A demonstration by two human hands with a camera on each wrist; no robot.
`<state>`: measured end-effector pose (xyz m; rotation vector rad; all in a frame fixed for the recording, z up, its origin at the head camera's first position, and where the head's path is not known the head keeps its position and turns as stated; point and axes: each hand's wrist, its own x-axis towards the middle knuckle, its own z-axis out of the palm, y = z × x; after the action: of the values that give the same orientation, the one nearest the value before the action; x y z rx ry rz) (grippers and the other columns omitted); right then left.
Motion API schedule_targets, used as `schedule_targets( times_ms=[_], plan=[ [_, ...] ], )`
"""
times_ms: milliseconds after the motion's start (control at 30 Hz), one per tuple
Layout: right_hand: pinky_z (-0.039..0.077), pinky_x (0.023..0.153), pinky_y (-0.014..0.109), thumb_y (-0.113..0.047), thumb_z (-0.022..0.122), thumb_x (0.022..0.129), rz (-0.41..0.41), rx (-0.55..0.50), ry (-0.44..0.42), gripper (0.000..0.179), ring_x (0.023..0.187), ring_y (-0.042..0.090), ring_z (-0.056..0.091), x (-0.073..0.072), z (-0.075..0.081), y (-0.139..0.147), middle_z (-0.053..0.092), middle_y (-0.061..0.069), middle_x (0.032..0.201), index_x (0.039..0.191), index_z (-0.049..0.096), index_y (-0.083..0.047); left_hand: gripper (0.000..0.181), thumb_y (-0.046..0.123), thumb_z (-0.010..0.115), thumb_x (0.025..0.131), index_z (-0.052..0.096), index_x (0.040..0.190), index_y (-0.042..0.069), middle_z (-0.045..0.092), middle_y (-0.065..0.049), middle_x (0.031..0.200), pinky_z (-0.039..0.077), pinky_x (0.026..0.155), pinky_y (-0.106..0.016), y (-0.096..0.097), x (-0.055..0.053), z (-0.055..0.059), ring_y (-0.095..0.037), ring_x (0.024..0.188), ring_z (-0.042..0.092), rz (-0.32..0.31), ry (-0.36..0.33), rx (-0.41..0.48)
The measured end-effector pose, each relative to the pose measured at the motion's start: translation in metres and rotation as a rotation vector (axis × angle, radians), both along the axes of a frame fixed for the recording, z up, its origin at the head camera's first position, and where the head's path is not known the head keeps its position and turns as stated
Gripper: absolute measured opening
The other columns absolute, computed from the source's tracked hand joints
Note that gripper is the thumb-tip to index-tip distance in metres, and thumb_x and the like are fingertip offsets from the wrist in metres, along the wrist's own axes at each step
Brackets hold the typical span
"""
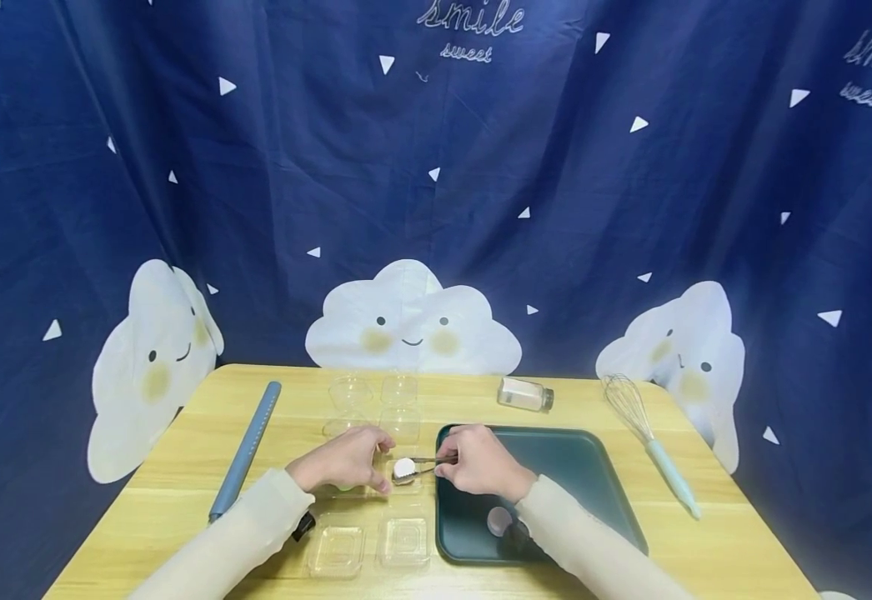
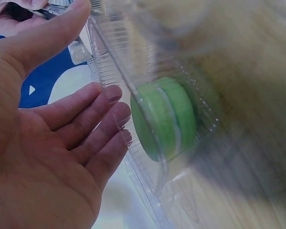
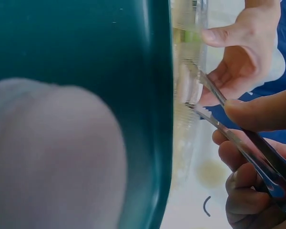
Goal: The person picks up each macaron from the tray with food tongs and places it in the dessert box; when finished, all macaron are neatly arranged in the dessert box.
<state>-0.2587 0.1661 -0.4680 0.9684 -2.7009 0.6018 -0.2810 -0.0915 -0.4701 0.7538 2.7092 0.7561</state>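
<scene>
My right hand (image 1: 481, 462) grips metal tongs (image 3: 243, 148), whose toothed tips lie on either side of a white macaron (image 1: 404, 467). That macaron is at a clear plastic box just left of the dark green tray (image 1: 601, 487). My left hand (image 1: 349, 458) is beside the same box, its thumb and fingers spread apart. In the left wrist view its fingertips (image 2: 121, 112) are at the wall of a clear box with a green macaron (image 2: 164, 119) inside. A pale macaron (image 1: 499, 522) lies on the tray, below my right wrist.
Clear plastic boxes (image 1: 404, 542) stand at the front, with raised clear lids (image 1: 400, 389) further back. Behind the tray lies a jar with a dark cap (image 1: 524, 394). A whisk (image 1: 661, 462) is at the right, a long blue-grey bar (image 1: 244, 454) at the left.
</scene>
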Motion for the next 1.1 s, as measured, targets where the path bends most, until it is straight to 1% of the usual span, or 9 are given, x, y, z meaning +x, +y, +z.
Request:
schedule_targets(
  times_ms=[167,300,433,600,733,933,1100],
  plan=[
    [0.043,0.057,0.013,-0.017,0.08,0.083,0.01,-0.006,-0.043,0.005,0.062,-0.004,0.049,-0.0001,-0.0023,-0.0008,0.068,-0.011,0.075,0.078,0.08,-0.019,0.07,0.03,0.093,0.067,0.066,0.125,0.002,0.068,-0.011,0.124,0.053,0.102,-0.05,0.0014,0.0001,-0.0001,-0.027,0.111,0.063,-0.012,0.004,0.01],
    [0.043,0.057,0.013,-0.018,0.08,0.084,0.011,-0.002,-0.049,0.005,0.062,-0.005,0.049,-0.0005,-0.0039,-0.0015,0.07,-0.009,0.077,0.079,0.08,-0.018,0.07,0.029,0.094,0.067,0.066,0.125,0.002,0.068,-0.01,0.123,0.053,0.101,-0.05,0.0011,-0.0001,0.0008,-0.027,0.11,0.063,-0.012,0.001,0.008],
    [0.043,0.057,0.013,-0.018,0.08,0.084,0.009,-0.004,-0.051,0.005,0.062,-0.005,0.049,-0.0004,-0.004,-0.0021,0.069,-0.01,0.077,0.079,0.079,-0.018,0.071,0.03,0.094,0.067,0.066,0.125,0.002,0.069,-0.01,0.122,0.054,0.1,-0.05,0.0,-0.0015,-0.0008,-0.027,0.11,0.063,-0.017,0.006,0.005],
    [0.044,0.057,0.013,-0.018,0.079,0.085,0.0,-0.011,-0.076,0.007,0.062,-0.005,0.05,0.0007,-0.0045,-0.003,0.067,-0.011,0.077,0.078,0.078,-0.02,0.072,0.03,0.094,0.066,0.066,0.125,0.001,0.069,-0.011,0.121,0.054,0.1,-0.05,-0.0008,-0.0021,-0.0022,-0.026,0.109,0.064,-0.023,0.017,-0.004],
    [0.044,0.057,0.013,-0.019,0.079,0.086,-0.012,-0.005,-0.092,0.008,0.062,-0.006,0.05,0.0007,-0.0063,-0.0031,0.066,-0.012,0.078,0.079,0.077,-0.022,0.072,0.03,0.094,0.065,0.066,0.125,0.002,0.069,-0.01,0.12,0.053,0.102,-0.05,-0.0003,-0.0014,-0.0023,-0.027,0.11,0.064,-0.018,0.011,-0.006],
    [0.045,0.059,0.014,-0.022,0.079,0.086,-0.017,0.006,-0.093,0.006,0.064,-0.005,0.05,0.0003,-0.0059,-0.0036,0.066,-0.013,0.079,0.081,0.078,-0.022,0.071,0.03,0.094,0.067,0.066,0.126,0.003,0.069,-0.01,0.123,0.053,0.102,-0.049,0.0004,-0.0017,-0.0014,-0.026,0.112,0.064,-0.009,0.0,-0.007],
    [0.046,0.062,0.016,-0.024,0.078,0.087,-0.041,0.021,-0.119,0.003,0.066,-0.003,0.052,-0.0006,-0.0053,-0.0037,0.068,-0.011,0.084,0.084,0.077,-0.022,0.07,0.028,0.094,0.066,0.066,0.125,0.002,0.069,-0.011,0.122,0.054,0.1,-0.05,0.0,-0.0019,-0.0011,-0.027,0.11,0.064,-0.019,0.007,0.0]
  ],
)
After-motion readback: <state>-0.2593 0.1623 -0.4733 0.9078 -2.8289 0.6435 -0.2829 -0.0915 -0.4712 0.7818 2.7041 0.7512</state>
